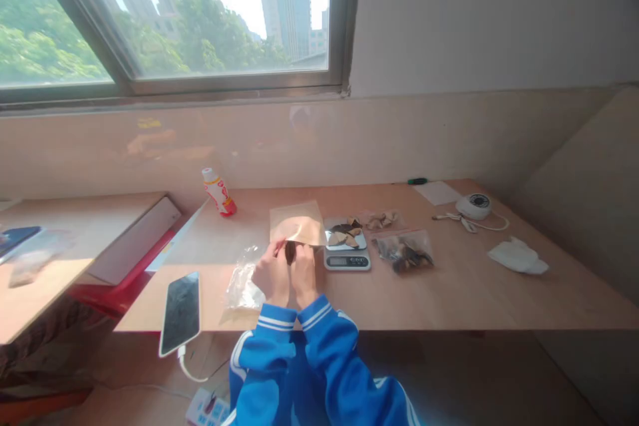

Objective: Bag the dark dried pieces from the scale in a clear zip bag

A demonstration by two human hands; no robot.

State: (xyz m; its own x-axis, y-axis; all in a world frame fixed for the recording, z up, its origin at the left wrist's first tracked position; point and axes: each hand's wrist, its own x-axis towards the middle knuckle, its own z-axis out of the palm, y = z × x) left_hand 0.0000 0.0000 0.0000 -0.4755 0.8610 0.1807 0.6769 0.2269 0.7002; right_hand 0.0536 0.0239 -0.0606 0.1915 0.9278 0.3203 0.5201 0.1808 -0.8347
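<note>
A brown paper bag (298,218) lies on the table with its mouth toward me. My left hand (272,274) grips the left side of the mouth, fingers closed. My right hand (303,274) is closed on the right side, close against the other hand. A dark gap shows between them; what is inside cannot be made out. Just right of the bag is a digital kitchen scale (348,262) bearing several dark and pale dried slices (344,234). A crumpled clear plastic bag (244,285) lies beside my left hand.
Two clear bags, one of pale pieces (383,219) and one of dark pieces (404,251), lie right of the scale. A phone (180,311) overhangs the front edge. A bottle (218,192), white camera (474,207), paper sheet (437,193) and tissue (518,256) are farther out.
</note>
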